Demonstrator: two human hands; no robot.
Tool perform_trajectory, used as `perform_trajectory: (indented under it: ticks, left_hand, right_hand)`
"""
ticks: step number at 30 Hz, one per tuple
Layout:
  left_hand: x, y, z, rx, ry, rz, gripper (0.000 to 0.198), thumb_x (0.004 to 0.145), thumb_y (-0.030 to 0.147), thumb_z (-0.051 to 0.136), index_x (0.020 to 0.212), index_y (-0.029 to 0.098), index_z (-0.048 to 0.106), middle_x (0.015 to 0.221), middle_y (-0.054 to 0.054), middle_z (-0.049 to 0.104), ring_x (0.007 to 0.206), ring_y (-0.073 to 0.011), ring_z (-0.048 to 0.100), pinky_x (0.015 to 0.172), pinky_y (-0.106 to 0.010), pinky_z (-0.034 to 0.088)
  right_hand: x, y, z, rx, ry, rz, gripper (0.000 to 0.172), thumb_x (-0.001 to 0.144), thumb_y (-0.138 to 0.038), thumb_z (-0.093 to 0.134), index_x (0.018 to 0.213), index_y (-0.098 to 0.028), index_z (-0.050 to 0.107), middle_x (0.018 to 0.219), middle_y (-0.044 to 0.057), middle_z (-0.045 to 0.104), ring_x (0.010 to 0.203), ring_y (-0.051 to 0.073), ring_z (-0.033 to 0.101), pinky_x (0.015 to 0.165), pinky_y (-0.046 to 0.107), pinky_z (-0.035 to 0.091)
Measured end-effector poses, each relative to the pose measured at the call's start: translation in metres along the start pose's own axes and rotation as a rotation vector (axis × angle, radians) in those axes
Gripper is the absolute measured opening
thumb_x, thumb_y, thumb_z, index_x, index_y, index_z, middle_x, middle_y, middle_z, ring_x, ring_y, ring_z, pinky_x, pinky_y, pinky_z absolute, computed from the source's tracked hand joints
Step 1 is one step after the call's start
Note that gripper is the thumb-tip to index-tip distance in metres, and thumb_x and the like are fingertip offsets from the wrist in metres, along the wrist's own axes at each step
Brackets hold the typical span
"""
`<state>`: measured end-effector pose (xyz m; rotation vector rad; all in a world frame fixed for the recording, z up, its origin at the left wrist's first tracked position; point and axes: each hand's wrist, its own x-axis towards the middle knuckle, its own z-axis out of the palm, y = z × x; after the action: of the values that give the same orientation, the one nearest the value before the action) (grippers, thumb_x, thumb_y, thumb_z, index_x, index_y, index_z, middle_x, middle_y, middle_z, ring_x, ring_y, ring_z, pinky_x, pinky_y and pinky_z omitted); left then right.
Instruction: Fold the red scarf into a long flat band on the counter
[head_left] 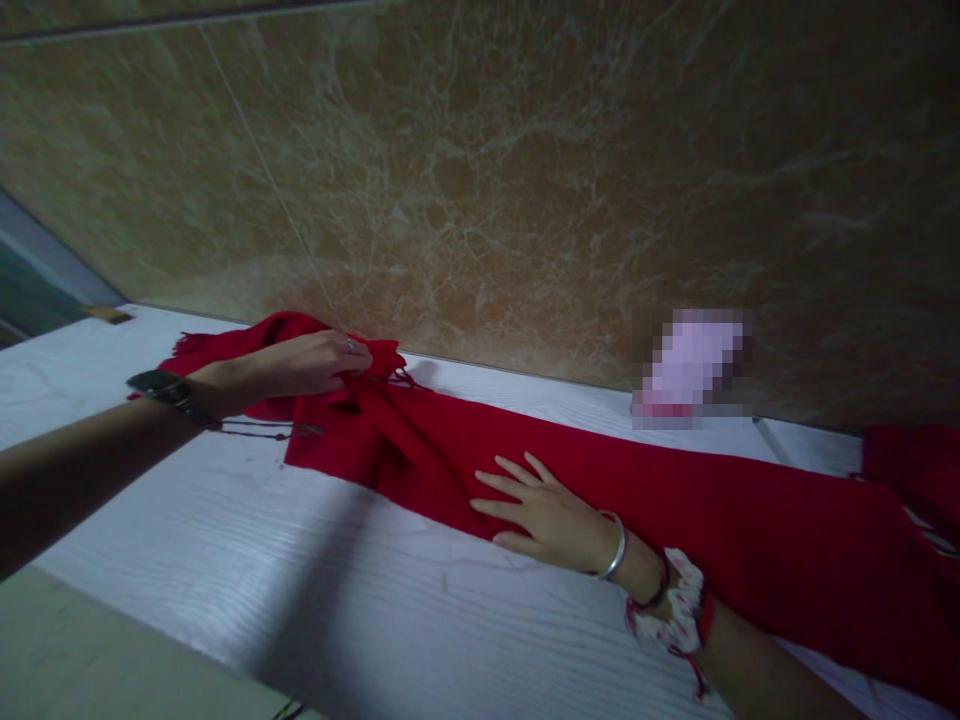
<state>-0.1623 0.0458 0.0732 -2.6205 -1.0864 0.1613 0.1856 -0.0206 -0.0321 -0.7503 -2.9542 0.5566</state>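
A long red scarf (675, 510) with fringed ends lies stretched across a white wood-grain table (262, 560). My left hand (311, 362), with a dark watch on the wrist, is closed on the scarf's bunched left end near the wall. My right hand (536, 510) lies flat on the middle of the scarf, fingers spread, pressing it to the table. A silver bangle and a white scrunchie sit on that wrist.
A brown marble wall (525, 170) rises right behind the table. A blurred pale pink object (690, 370) stands on the table against the wall. More red fabric (911, 470) lies at the far right. The table's front edge runs along the lower left.
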Motion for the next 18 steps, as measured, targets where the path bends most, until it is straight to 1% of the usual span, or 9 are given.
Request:
perform_trajectory:
  ticks: [3, 5, 7, 9, 11, 13, 14, 16, 18]
  left_hand:
    - [-0.017, -0.003, 0.000, 0.133, -0.106, 0.003, 0.018, 0.079, 0.004, 0.046, 0.088, 0.009, 0.061, 0.086, -0.007, 0.064, 0.076, -0.0162, 0.055, 0.074, -0.027, 0.040]
    - [-0.032, 0.001, 0.010, 0.170, -0.138, 0.006, 0.021, 0.079, 0.003, 0.046, 0.091, 0.009, 0.061, 0.084, -0.007, 0.064, 0.073, -0.0159, 0.054, 0.073, -0.027, 0.039]
    - [-0.047, 0.007, 0.024, 0.167, -0.174, 0.060, 0.022, 0.079, 0.002, 0.046, 0.091, 0.011, 0.062, 0.083, -0.006, 0.065, 0.073, -0.0152, 0.054, 0.073, -0.026, 0.038]
    - [-0.060, 0.014, 0.035, 0.175, -0.166, 0.084, 0.022, 0.078, 0.003, 0.048, 0.090, 0.014, 0.064, 0.090, -0.007, 0.064, 0.079, -0.0167, 0.055, 0.076, -0.028, 0.038]
    - [-0.069, 0.021, 0.040, 0.209, -0.119, 0.029, 0.019, 0.078, 0.006, 0.050, 0.088, 0.014, 0.064, 0.098, -0.009, 0.063, 0.086, -0.0193, 0.055, 0.077, -0.030, 0.038]
    - [-0.072, 0.028, 0.040, 0.235, -0.083, -0.043, 0.013, 0.078, 0.011, 0.053, 0.084, 0.015, 0.065, 0.100, -0.010, 0.062, 0.089, -0.0211, 0.054, 0.077, -0.032, 0.039]
    - [-0.070, 0.033, 0.040, 0.230, -0.073, -0.052, 0.012, 0.078, 0.014, 0.055, 0.084, 0.016, 0.065, 0.101, -0.009, 0.061, 0.091, -0.0217, 0.054, 0.078, -0.033, 0.039]
    - [-0.063, 0.046, 0.038, 0.175, -0.058, 0.002, 0.019, 0.077, 0.018, 0.058, 0.094, 0.020, 0.064, 0.107, -0.008, 0.060, 0.097, -0.0219, 0.053, 0.085, -0.034, 0.037]
    - [-0.052, 0.061, 0.038, 0.086, -0.049, 0.111, 0.030, 0.078, 0.018, 0.057, 0.108, 0.025, 0.060, 0.113, -0.006, 0.058, 0.103, -0.0203, 0.051, 0.093, -0.034, 0.033]
  right_hand:
    - [0.000, 0.001, 0.002, -0.001, 0.008, 0.005, 0.045, 0.088, -0.046, 0.038, 0.131, -0.031, 0.040, 0.144, 0.002, 0.030, 0.134, 0.026, 0.016, 0.105, 0.055, 0.010]
    - [0.000, 0.001, 0.002, -0.003, 0.008, 0.005, 0.045, 0.088, -0.046, 0.039, 0.131, -0.033, 0.040, 0.144, 0.002, 0.030, 0.134, 0.026, 0.016, 0.105, 0.056, 0.011]
    - [0.000, 0.000, 0.001, -0.006, 0.005, 0.004, 0.044, 0.088, -0.045, 0.040, 0.131, -0.034, 0.039, 0.144, 0.002, 0.030, 0.134, 0.026, 0.017, 0.105, 0.056, 0.012]
    - [0.000, -0.001, 0.001, -0.016, 0.001, 0.004, 0.044, 0.088, -0.044, 0.040, 0.131, -0.034, 0.039, 0.144, 0.002, 0.030, 0.133, 0.026, 0.018, 0.105, 0.056, 0.012]
    - [0.000, -0.002, -0.001, -0.032, 0.000, 0.005, 0.043, 0.088, -0.042, 0.041, 0.131, -0.033, 0.040, 0.144, 0.002, 0.030, 0.133, 0.026, 0.019, 0.105, 0.056, 0.013]
    - [0.000, -0.002, -0.001, -0.045, 0.000, 0.005, 0.043, 0.088, -0.041, 0.042, 0.130, -0.033, 0.040, 0.144, 0.002, 0.031, 0.133, 0.026, 0.019, 0.105, 0.056, 0.013]
    - [0.001, -0.002, -0.001, -0.047, 0.001, 0.005, 0.043, 0.088, -0.041, 0.042, 0.130, -0.033, 0.041, 0.143, 0.002, 0.031, 0.133, 0.026, 0.020, 0.105, 0.055, 0.013]
    - [0.001, -0.002, -0.001, -0.045, -0.001, 0.002, 0.043, 0.088, -0.041, 0.042, 0.129, -0.034, 0.041, 0.143, 0.002, 0.032, 0.133, 0.026, 0.020, 0.105, 0.055, 0.014]
    - [0.001, -0.002, -0.001, -0.040, 0.000, 0.000, 0.043, 0.087, -0.042, 0.042, 0.129, -0.034, 0.042, 0.143, 0.002, 0.032, 0.133, 0.026, 0.020, 0.105, 0.056, 0.014]
